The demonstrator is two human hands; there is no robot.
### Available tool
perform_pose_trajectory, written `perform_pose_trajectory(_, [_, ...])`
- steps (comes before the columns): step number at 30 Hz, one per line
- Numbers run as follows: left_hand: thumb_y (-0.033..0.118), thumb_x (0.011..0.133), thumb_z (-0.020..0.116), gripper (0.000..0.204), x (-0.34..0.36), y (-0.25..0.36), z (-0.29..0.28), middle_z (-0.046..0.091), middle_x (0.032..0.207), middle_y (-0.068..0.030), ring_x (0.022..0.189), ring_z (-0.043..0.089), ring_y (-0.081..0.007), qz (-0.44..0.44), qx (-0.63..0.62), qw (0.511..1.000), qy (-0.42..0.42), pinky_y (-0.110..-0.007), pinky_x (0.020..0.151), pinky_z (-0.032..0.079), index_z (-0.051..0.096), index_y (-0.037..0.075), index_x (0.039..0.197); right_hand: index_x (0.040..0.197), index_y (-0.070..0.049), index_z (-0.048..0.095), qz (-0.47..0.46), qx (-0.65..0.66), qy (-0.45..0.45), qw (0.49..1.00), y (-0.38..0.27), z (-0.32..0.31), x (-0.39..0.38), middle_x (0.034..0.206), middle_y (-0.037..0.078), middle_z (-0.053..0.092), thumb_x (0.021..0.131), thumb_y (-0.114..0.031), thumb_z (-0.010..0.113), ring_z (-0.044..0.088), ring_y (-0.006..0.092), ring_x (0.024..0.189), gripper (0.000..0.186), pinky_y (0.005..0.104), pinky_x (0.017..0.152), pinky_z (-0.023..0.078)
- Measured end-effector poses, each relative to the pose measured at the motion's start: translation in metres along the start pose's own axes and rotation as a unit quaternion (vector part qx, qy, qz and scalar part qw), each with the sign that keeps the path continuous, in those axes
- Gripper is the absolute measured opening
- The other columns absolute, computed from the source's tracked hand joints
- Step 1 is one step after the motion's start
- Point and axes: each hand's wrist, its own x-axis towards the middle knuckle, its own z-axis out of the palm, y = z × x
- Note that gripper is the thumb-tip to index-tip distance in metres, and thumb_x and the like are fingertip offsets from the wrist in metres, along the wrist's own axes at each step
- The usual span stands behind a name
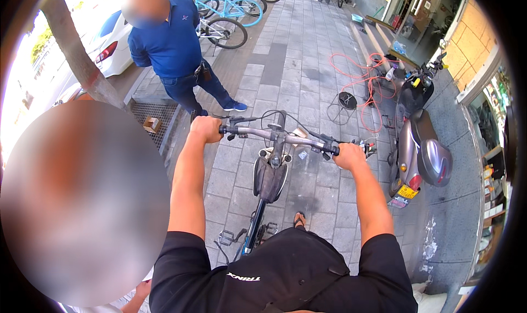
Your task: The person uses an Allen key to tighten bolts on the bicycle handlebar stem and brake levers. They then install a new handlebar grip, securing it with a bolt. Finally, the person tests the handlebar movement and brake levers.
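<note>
I stand over a bicycle (267,184) and hold its handlebar (261,132) with both arms stretched forward. My left hand (206,129) is wrapped round the left grip. Round the right grip, my right hand (349,156) is closed too. Dark cables loop ahead of the bar, and a dark bag-like cover sits on the frame behind the stem. A pedal (226,237) shows at the lower left of the frame. My sandalled foot (299,219) rests on the paving to the right of the bicycle.
A person in a blue shirt (173,38) stands ahead on the left; another, blurred, is close at my left. A parked scooter (409,148) lines the right wall. An orange hose (376,101) and a stool (346,100) lie ahead right. Parked bicycles (228,33) stand farther off.
</note>
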Motion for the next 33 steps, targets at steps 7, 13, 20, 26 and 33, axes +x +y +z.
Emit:
perform_pose_trajectory(7, [0.038, 0.081, 0.073, 0.025, 0.016, -0.008, 0.001, 0.08, 0.093, -0.0123, 0.092, 0.077, -0.0341, -0.004, 0.003, 0.999, 0.036, -0.047, 0.082, 0.06, 0.076, 0.016, 0.092, 0.11, -0.012, 0.079, 0.049, 0.012, -0.001, 0.999, -0.022, -0.004, -0.025, 0.108, 0.022, 0.079, 0.088, -0.035, 0.07, 0.075, 0.0429, 0.105, 0.033, 0.0512, 0.095, 0.059])
perform_pose_trajectory(13, [0.04, 0.08, 0.074, 0.025, 0.006, 0.0, 0.002, 0.079, 0.09, -0.0123, 0.09, 0.077, -0.0332, 0.001, -0.004, 0.999, 0.05, -0.047, 0.081, 0.06, 0.074, 0.016, 0.089, 0.107, -0.007, 0.071, -0.012, -0.013, 0.05, 0.999, -0.003, 0.01, -0.013, 0.106, 0.019, 0.078, 0.087, -0.033, 0.073, 0.075, 0.0411, 0.099, 0.033, 0.0521, 0.088, 0.06])
perform_pose_trajectory(20, [0.039, 0.08, 0.074, 0.025, 0.008, -0.005, 0.005, 0.079, 0.089, -0.0122, 0.088, 0.077, -0.0339, 0.015, -0.001, 0.997, 0.072, -0.047, 0.079, 0.06, 0.074, 0.016, 0.089, 0.109, -0.007, 0.067, -0.063, -0.009, 0.112, 0.992, 0.003, 0.033, -0.025, 0.107, 0.017, 0.078, 0.087, -0.034, 0.074, 0.075, 0.0408, 0.098, 0.035, 0.0523, 0.087, 0.059])
perform_pose_trajectory(26, [0.038, 0.08, 0.075, 0.025, -0.003, 0.0, 0.0, 0.079, 0.091, -0.0123, 0.09, 0.078, -0.0336, 0.008, 0.005, 0.998, 0.059, -0.047, 0.08, 0.06, 0.076, 0.016, 0.092, 0.113, -0.008, 0.072, 0.026, -0.025, 0.017, 0.999, -0.015, 0.012, -0.027, 0.107, 0.019, 0.079, 0.089, -0.035, 0.074, 0.076, 0.0412, 0.103, 0.036, 0.0508, 0.091, 0.06])
perform_pose_trajectory(33, [0.038, 0.083, 0.074, 0.028, -0.009, 0.001, -0.003, 0.081, 0.098, -0.0118, 0.096, 0.079, -0.0329, -0.006, 0.014, 0.999, 0.03, -0.046, 0.084, 0.062, 0.079, 0.017, 0.099, 0.112, -0.009, 0.076, 0.027, -0.015, 0.012, 0.999, -0.016, 0.007, -0.031, 0.108, 0.022, 0.078, 0.089, -0.033, 0.072, 0.075, 0.0426, 0.106, 0.034, 0.052, 0.096, 0.058])
